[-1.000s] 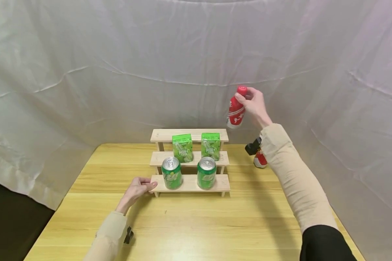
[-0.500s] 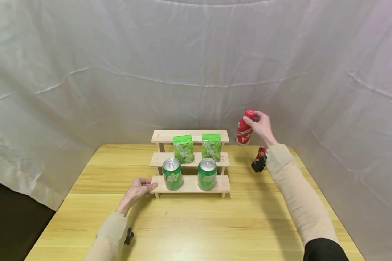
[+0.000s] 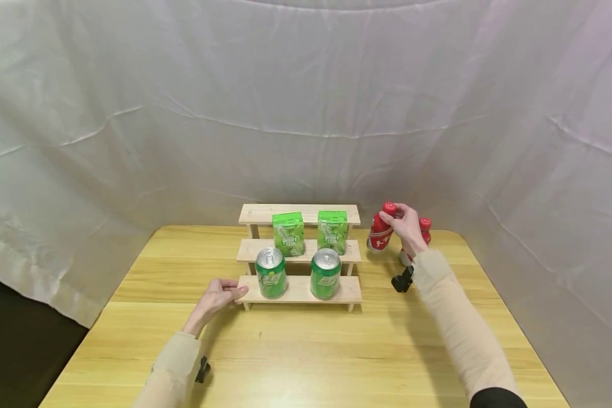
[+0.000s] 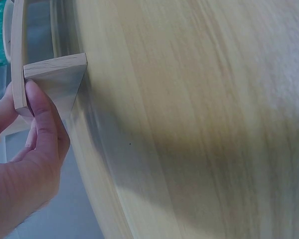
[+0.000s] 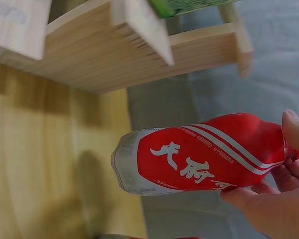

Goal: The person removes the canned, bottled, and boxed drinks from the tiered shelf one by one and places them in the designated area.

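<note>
A three-tiered wooden display rack stands at the back of the table. My left hand pinches the left end of its lowest board between thumb and fingers. To the right of the rack, my right hand grips a red bottle by its neck, just below the cap. The bottle leans a little, its pale base close over the tabletop in the right wrist view. Another red bottle stands behind that hand, partly hidden by it.
Two green cans stand on the lowest tier and two green drink cartons on the middle one. A grey curtain hangs close behind the wooden table and along its right side.
My right hand has lowered the red bottle from above the rack's top level toward the table, drifting slightly right. The other red bottle shows more now. My left hand keeps its grip.
</note>
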The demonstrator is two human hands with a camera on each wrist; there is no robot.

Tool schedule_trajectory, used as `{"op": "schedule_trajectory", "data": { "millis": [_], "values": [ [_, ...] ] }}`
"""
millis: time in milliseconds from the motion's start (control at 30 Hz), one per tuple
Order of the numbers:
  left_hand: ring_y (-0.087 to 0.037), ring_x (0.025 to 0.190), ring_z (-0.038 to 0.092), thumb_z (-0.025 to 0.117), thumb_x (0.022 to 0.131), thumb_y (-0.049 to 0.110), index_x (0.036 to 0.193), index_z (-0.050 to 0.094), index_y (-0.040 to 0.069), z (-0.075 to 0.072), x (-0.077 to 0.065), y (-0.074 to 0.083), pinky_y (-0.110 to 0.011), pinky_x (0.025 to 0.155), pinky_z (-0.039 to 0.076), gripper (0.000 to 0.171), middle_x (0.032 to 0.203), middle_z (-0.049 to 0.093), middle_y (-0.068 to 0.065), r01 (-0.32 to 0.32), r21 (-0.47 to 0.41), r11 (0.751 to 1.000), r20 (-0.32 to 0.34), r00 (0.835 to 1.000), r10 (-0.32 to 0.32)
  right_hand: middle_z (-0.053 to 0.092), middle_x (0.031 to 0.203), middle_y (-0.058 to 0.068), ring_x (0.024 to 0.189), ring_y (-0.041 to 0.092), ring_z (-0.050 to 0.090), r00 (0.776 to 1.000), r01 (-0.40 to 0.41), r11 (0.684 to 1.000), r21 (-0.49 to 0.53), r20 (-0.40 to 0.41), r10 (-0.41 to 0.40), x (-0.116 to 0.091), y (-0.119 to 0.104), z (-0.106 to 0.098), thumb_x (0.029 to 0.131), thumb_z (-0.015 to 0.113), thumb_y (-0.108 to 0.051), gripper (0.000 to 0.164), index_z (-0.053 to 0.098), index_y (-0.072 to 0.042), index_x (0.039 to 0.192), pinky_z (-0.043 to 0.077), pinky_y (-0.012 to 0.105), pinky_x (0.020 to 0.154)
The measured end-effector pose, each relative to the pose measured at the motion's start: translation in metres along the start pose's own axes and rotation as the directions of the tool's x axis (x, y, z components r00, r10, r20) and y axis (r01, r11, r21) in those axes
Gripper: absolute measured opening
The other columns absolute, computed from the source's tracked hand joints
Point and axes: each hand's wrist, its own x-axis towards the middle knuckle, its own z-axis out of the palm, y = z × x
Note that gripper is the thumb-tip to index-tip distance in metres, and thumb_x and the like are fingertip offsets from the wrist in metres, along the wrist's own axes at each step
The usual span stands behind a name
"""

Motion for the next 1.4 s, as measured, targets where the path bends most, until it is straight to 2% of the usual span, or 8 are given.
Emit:
{"op": "schedule_trajectory", "data": {
  "millis": [233,400,733,933,1067,1167,1267,1400],
  "values": [
    [-0.017,0.084,0.064,0.067,0.095,0.013,0.127,0.049,-0.020,0.002,0.000,0.000,-0.038,0.084,0.058,0.049,0.107,0.065,-0.022,-0.002,-0.004,1.000,-0.007,1.000,0.002,0.048,0.150,0.026,0.138,0.035,0.048,0.997,-0.072,0.996,0.042,0.008,0.072,-0.002,0.023,0.003,0.099,0.063,-0.012,0.059,0.038,0.003,0.150,0.038,0.043,0.120],
    [-0.020,0.089,0.065,0.067,0.096,0.014,0.128,0.048,-0.020,0.002,0.000,0.000,-0.039,0.086,0.059,0.051,0.114,0.063,-0.028,0.004,0.004,1.000,-0.007,1.000,-0.004,0.046,0.150,0.028,0.138,0.037,0.047,0.997,-0.073,0.997,0.026,0.013,0.073,-0.005,0.033,0.005,0.099,0.062,-0.010,0.059,0.035,0.004,0.151,0.038,0.045,0.120],
    [-0.017,0.086,0.065,0.067,0.096,0.015,0.128,0.049,-0.020,0.002,0.001,0.000,-0.037,0.086,0.059,0.050,0.110,0.065,-0.024,0.006,-0.007,1.000,-0.005,1.000,-0.006,0.046,0.149,0.030,0.138,0.040,0.047,0.999,-0.046,0.999,0.001,0.012,0.045,-0.006,0.039,0.005,0.100,0.059,-0.010,0.057,0.035,0.007,0.150,0.038,0.047,0.120],
    [-0.016,0.082,0.065,0.073,0.092,0.023,0.123,0.050,-0.022,-0.003,0.000,-0.002,-0.029,0.078,0.059,0.060,0.101,0.067,-0.020,-0.056,-0.045,0.997,0.033,0.998,0.058,0.045,0.150,0.030,0.139,0.040,0.046,0.999,-0.049,0.999,0.000,0.020,0.049,-0.005,0.039,0.006,0.101,0.059,-0.011,0.058,0.034,0.006,0.150,0.037,0.048,0.121],
    [-0.015,0.082,0.065,0.072,0.093,0.023,0.123,0.051,-0.021,-0.002,0.000,-0.001,-0.029,0.078,0.059,0.057,0.102,0.067,-0.020,-0.043,-0.039,0.998,0.021,0.999,0.043,0.044,0.151,0.029,0.141,0.040,0.044,0.999,-0.049,0.999,0.005,0.024,0.048,-0.004,0.038,0.006,0.100,0.061,-0.011,0.060,0.034,0.005,0.151,0.037,0.047,0.121],
    [-0.016,0.085,0.065,0.069,0.094,0.017,0.127,0.051,-0.019,0.000,0.002,0.000,-0.033,0.083,0.059,0.052,0.107,0.067,-0.022,-0.003,-0.025,1.000,-0.004,1.000,0.003,0.045,0.150,0.028,0.141,0.039,0.044,1.000,-0.020,1.000,-0.007,0.006,0.020,-0.005,0.037,0.006,0.099,0.063,-0.011,0.060,0.035,0.004,0.151,0.037,0.048,0.121],
    [-0.016,0.084,0.065,0.067,0.096,0.014,0.127,0.050,-0.020,0.001,0.002,0.000,-0.035,0.084,0.059,0.049,0.108,0.066,-0.023,0.010,-0.010,1.000,-0.012,1.000,-0.010,0.047,0.149,0.026,0.137,0.038,0.047,0.998,0.046,0.997,-0.057,-0.042,-0.048,-0.009,0.036,0.009,0.097,0.066,-0.014,0.059,0.040,0.001,0.148,0.040,0.049,0.117],
    [-0.015,0.084,0.065,0.067,0.096,0.013,0.127,0.050,-0.020,0.001,0.001,0.000,-0.037,0.085,0.059,0.048,0.107,0.066,-0.022,0.014,-0.008,1.000,-0.015,1.000,-0.014,0.047,0.150,0.023,0.138,0.037,0.046,0.980,0.152,0.980,-0.128,-0.110,-0.166,-0.019,0.029,0.015,0.095,0.069,-0.022,0.057,0.048,-0.002,0.144,0.038,0.052,0.117]
  ]
}}
